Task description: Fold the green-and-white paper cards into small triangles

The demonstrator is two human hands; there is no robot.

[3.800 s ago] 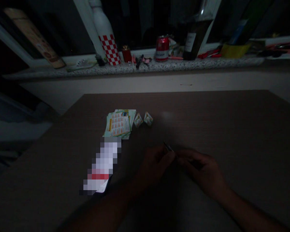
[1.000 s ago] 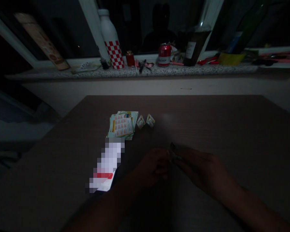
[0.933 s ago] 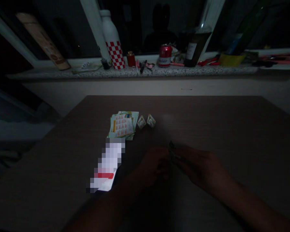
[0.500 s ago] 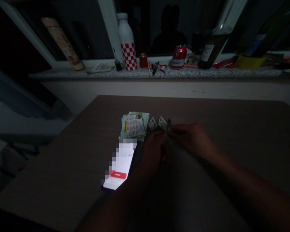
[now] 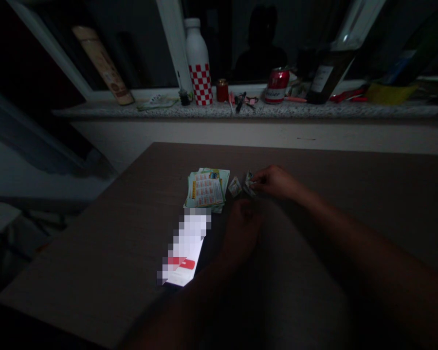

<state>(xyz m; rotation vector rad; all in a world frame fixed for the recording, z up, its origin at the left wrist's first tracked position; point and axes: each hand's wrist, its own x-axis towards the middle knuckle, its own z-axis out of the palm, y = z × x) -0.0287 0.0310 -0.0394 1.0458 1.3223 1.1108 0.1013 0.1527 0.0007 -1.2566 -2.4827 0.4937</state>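
Note:
My right hand is closed in a pinch on a small folded paper standing on the table. Just left of it sits another folded paper, its printed faces showing. My left hand is curled closed, nearer to me and apart from the papers. Its fingers are dark and blurred, so anything inside them is hidden. A stack of printed cards or tickets lies left of the folded papers. In front of the stack, a phone with a bright screen rests beside my left forearm.
Behind the brown table runs a stone windowsill. On it stand a red-and-white checked bottle, a red can, a tan cylinder, a small red jar and a dark bottle. The room is dim.
My hands have parted: the left has drawn back towards me, while the right has moved slightly farther forward with the folded paper. The whole view has shifted a little.

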